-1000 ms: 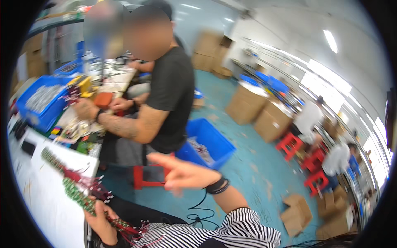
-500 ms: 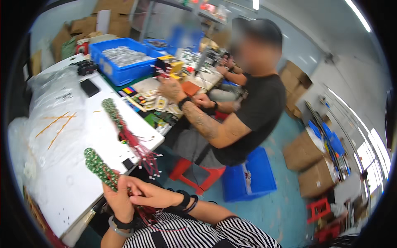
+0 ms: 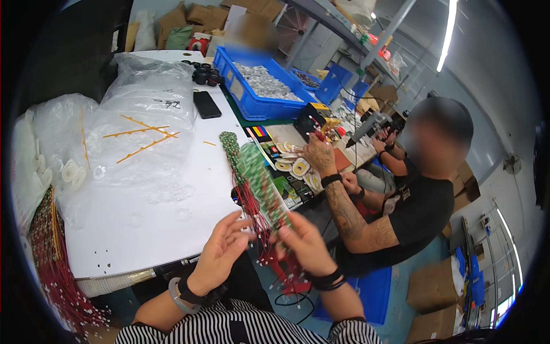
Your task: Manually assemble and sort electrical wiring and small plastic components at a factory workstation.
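1. White counter (image 3: 132, 238): the largest thing, running out on every side of the smartphone (image 3: 207, 105) that lies flat on it.
2. Co-worker in a black T-shirt (image 3: 421, 198): seated well to the right of the smartphone, wrists banded, one raised hand (image 3: 318, 156) at some dark red wires.
3. Clear plastic bag (image 3: 154, 97): rumpled, spread just left of the smartphone.
4. Blue tub (image 3: 269, 109): right of the smartphone, filled with small silvery pieces (image 3: 266, 83) too fine to identify.
5. Heap of wired strips (image 3: 48, 241): well left of the smartphone and nearer the wearer, its red leads with white plugs trailing down past the counter's corner.
6. Held bundle of green circuit-board strips (image 3: 260, 180): right of the smartphone and nearer the wearer, tilted with its upper end leaning left; red wires hang below it, somewhat blurred.
7. Second green bundle (image 3: 230, 146): lying on the counter, nearer the wearer than the smartphone, partly hidden by the held one.
8. Right hand (image 3: 309, 243): nearer the wearer than the smartphone and to its right; its grip pinches the held bundle's lower end between thumb and fingers.
9. Left hand (image 3: 216, 258): straight toward the wearer from the smartphone; its grip is empty, fingers spread and loosely curled, near the red wires.
10. Orange notched strips (image 3: 160, 135): thin, crossing on the plastic, left of the smartphone.
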The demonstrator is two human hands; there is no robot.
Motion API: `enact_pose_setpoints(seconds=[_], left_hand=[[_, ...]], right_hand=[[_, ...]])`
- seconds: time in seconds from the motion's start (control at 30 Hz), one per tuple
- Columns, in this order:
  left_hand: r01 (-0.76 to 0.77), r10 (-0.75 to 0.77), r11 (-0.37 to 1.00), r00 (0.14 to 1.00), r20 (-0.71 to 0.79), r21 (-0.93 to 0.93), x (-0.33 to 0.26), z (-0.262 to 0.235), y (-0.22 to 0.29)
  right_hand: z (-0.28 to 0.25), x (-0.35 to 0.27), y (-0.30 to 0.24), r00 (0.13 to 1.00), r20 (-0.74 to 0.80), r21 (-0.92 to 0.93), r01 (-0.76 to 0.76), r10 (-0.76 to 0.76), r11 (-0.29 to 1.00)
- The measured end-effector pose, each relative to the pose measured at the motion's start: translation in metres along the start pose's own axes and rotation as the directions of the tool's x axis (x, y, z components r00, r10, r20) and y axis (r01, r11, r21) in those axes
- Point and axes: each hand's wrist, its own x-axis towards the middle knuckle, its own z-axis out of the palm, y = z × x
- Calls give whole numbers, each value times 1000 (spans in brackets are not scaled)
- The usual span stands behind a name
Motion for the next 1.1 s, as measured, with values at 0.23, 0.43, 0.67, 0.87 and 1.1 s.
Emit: enact_pose_setpoints(seconds=[0.23, 0.43, 0.67, 0.87, 1.1], left_hand=[[186, -186, 983, 982, 28, 12, -20, -33, 16], [182, -182, 983, 983, 5, -9, -33, -53, 24], [141, -141, 990, 990, 1, -30, -44, -73, 36], [137, -137, 990, 991, -8, -22, -56, -82, 46], [102, -103, 994, 994, -30, -35, -67, -89, 53]], right_hand=[[-29, 133, -33, 993, -51, -49, -106, 104, 993], [-9, 231, 32, 969, -141, -207, -229, 203, 951], [1, 243, 17, 984, -171, -935, -148, -45, 321], [8, 247, 6, 977, -205, -967, -211, 55, 143], [10, 259, 7, 905, -255, -941, -313, 340, 128]])
